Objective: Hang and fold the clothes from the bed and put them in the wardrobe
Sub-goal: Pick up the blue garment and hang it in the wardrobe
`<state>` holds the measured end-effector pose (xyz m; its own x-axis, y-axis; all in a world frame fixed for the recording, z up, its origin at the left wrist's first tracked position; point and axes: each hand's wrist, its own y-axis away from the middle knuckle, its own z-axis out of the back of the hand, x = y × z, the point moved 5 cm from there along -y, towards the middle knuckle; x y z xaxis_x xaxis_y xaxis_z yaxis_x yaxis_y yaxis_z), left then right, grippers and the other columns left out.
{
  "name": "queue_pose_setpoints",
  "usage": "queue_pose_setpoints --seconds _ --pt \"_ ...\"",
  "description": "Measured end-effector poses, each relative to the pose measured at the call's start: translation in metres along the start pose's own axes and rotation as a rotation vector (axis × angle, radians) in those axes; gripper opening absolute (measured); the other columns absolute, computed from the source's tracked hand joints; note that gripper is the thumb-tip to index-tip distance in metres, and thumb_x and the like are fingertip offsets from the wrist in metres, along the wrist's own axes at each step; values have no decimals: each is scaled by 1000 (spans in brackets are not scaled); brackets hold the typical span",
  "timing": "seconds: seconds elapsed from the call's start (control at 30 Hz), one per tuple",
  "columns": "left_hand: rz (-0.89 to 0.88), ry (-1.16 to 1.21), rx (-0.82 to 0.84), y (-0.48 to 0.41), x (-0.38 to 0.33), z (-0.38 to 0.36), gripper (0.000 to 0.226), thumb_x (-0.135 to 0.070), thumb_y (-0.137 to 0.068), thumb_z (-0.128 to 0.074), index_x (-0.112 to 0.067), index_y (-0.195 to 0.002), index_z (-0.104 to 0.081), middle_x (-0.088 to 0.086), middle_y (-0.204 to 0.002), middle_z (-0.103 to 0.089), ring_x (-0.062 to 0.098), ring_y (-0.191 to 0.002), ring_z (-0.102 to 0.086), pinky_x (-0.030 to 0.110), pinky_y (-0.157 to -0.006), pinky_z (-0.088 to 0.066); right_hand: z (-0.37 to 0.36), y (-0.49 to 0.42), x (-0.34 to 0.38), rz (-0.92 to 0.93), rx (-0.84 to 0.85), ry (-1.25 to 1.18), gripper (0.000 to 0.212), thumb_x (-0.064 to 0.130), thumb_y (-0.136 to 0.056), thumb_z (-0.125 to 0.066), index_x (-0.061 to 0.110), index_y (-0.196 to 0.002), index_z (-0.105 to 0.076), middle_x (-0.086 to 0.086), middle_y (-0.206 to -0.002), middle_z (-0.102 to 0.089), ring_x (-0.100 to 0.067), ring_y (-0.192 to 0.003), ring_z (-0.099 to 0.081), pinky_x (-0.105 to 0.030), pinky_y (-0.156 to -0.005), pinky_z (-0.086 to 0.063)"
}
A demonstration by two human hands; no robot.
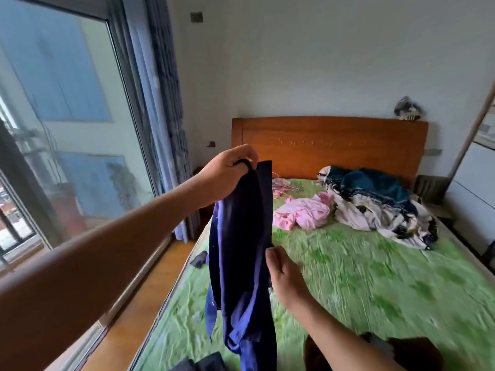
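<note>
Hanging from the left hand (227, 175), a long dark navy-and-purple cloth garment (241, 250) droops above the near left side of the green-sheeted bed (375, 277). That hand's fingers are curled tightly round the garment's bunched top. The right hand (284, 274), lower over the bed, reaches fairly straight fingers to the garment's right edge; blur hides whether they pinch it. On the bed, toward its orange wooden headboard (329, 145), lie a crumpled pink garment (302, 214), some thin wire hangers (281, 186) and a heap of teal-and-cream patterned cloth (375, 204).
</note>
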<state>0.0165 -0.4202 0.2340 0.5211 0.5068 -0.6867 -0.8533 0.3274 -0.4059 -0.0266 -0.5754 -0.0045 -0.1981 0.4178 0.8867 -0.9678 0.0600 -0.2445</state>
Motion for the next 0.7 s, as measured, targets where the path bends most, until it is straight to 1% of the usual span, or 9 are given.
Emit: queue_pose_setpoints --seconds 0.07,0.13,0.2,0.23,0.3,0.4,0.47,0.6,0.7 --pt "-13 18 21 -3 -7 5 43 6 -92 -42 -27 -79 -66 -11 -73 -60 9 -60 -48 24 -54 -36 -12 9 11 82 8 61 32 76 -86 -51 53 -109 -50 19 -98 -65 4 -90 -62 -18 -78 -48" --pt "-29 39 39 -6 -13 10 45 6 -93 -41 -23 -83 -74 -20 -74 -66 2 -62 -53 21 -58 -41 -21 12 12 77 -17 141 43 48 -86 -69 38 -124 -51 19 -107 -63 -3 -98 -63 -8 -78 -41" --pt "-55 1 53 -7 -14 15 43 3 -93 -43 -22 -90 -78 -26 -75 -67 -5 -59 -55 13 -56 -41 -21 13 6 -48 -127 201 40 16 -89 -65 27 -125 -51 4 -101 -69 -21 -92 -69 -14 -66 -38" --pt "-93 -58 65 -7 -14 17 39 0 -91 -46 -23 -95 -78 -27 -79 -68 -10 -60 -56 6 -54 -39 -16 14 3 -129 -190 208 35 11 -92 -60 27 -121 -51 0 -98 -71 -25 -85 -70 -20 -61 -38" --pt "-205 -262 99 -6 -8 23 30 -11 -87 -57 -27 -105 -75 -21 -91 -68 -14 -70 -58 2 -59 -41 3 15 0 -237 -309 188 19 15 -98 -56 29 -110 -49 -3 -88 -71 -26 -75 -68 -31 -56 -37" --pt "-310 -615 120 -7 15 24 25 -36 -83 -70 -31 -107 -65 -12 -100 -66 6 -85 -61 30 -76 -55 48 16 7 -302 -489 172 9 25 -102 -54 18 -107 -50 -13 -89 -69 -40 -85 -66 -35 -61 -35" --pt "-288 -744 119 -9 33 18 27 -46 -83 -72 -33 -102 -58 -9 -102 -61 14 -86 -58 36 -70 -54 81 19 23 -272 -523 250 13 28 -101 -56 17 -106 -50 -17 -90 -70 -41 -85 -65 -38 -62 -38" --pt "-288 -773 152 -10 49 -11 20 -44 -85 -68 -30 -94 -55 -3 -108 -47 23 -83 -56 34 -61 -46 144 43 69 -204 -455 534 14 30 -94 -64 22 -102 -55 -3 -74 -63 -33 -75 -61 -37 -61 -40" --pt "-475 -628 249 -4 25 -51 13 -25 -83 -68 -18 -90 -59 5 -105 -48 31 -89 -54 41 -69 -50 184 72 107 -113 -436 795 16 29 -91 -66 21 -103 -58 -2 -79 -65 -35 -79 -64 -36 -60 -41"
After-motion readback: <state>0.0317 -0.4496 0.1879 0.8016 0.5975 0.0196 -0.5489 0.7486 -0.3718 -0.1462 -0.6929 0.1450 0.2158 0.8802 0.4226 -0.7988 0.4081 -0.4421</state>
